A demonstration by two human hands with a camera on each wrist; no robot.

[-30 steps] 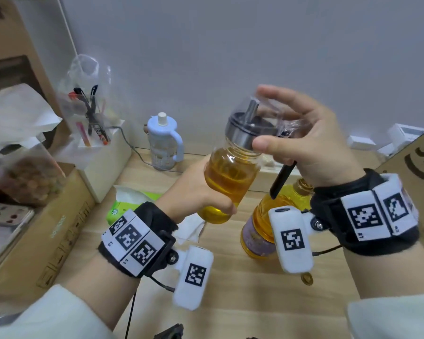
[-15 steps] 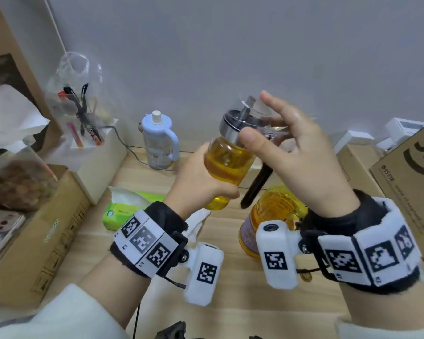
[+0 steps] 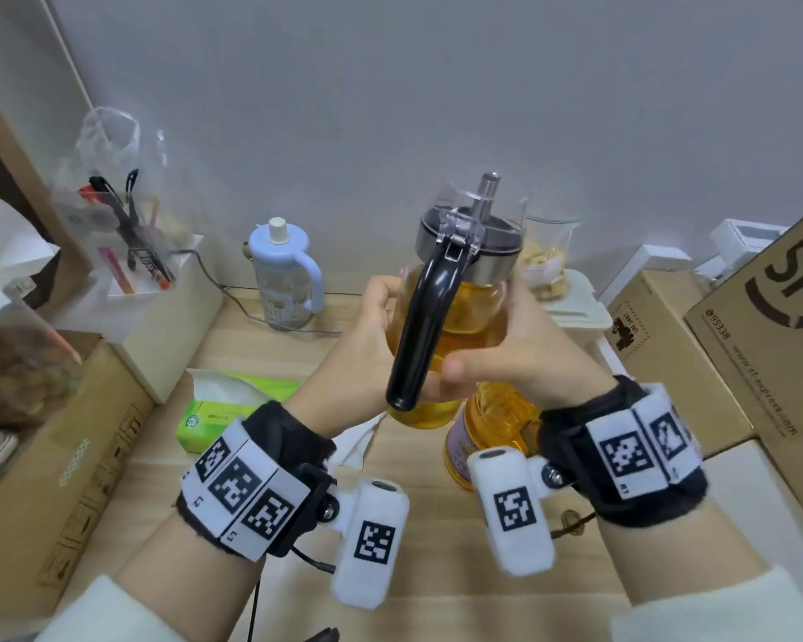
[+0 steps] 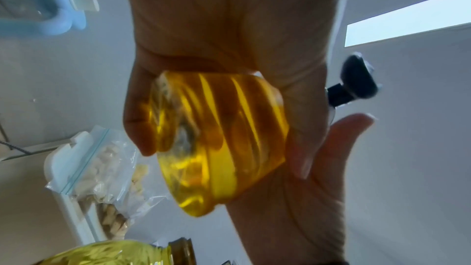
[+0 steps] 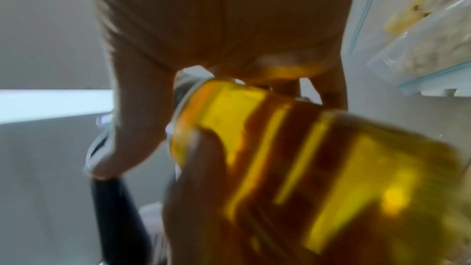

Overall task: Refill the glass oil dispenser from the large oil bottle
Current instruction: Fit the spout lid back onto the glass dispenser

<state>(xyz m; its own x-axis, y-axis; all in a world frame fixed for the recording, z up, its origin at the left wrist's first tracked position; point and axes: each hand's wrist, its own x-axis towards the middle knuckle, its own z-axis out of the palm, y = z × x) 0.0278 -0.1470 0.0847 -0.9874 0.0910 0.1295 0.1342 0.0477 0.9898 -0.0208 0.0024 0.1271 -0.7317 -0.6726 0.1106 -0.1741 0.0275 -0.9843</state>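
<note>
Since the lid looks on, dispenser seems done | both hands wrap the clear glass oil dispenser with steel lid and black handle (image 3: 455, 317) | left grip (image 3: 372, 349) low, right grip (image 3: 520, 359) opposite | set it upright on the wooden surface (image 3: 260, 461), clear of the uncapped big plastic oil bottle (image 3: 497, 428).

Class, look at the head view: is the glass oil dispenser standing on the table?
No: the left hand and right hand hold the glass oil dispenser in the air above the table.

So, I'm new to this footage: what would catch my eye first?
The glass oil dispenser, full of amber oil, held up mid-frame between the left hand and right hand, its black handle pointing at the camera. Just below stands the large oil bottle, uncapped, on the wooden table.
</note>
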